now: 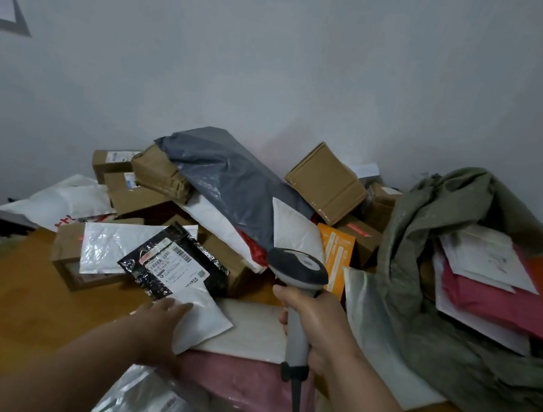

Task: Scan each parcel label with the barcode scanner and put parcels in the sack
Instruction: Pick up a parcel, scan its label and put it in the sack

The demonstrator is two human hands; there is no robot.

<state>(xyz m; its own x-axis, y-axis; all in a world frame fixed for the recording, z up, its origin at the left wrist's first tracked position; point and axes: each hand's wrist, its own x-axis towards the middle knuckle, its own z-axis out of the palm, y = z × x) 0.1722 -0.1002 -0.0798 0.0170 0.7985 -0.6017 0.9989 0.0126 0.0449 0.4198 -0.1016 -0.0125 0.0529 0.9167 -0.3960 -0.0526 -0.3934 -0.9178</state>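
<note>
Risk lay in the left hand [164, 311], fingers flat on a white parcel [202, 317], sliding it while the right hand [311, 328] gripped the scanner [299, 271].

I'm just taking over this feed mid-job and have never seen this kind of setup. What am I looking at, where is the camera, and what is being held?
There is one picture, from a camera worn on a person's head, looking forward and down. No machine: two bare hands. The right hand has the barcode scanner in its grip, head aimed toward the pile. The left hand rests its fingers on a white parcel; just beyond lies a black parcel, label up. The wooden table carries a heap of boxes and mailers. On the right, the open green sack already holds parcels.
</note>
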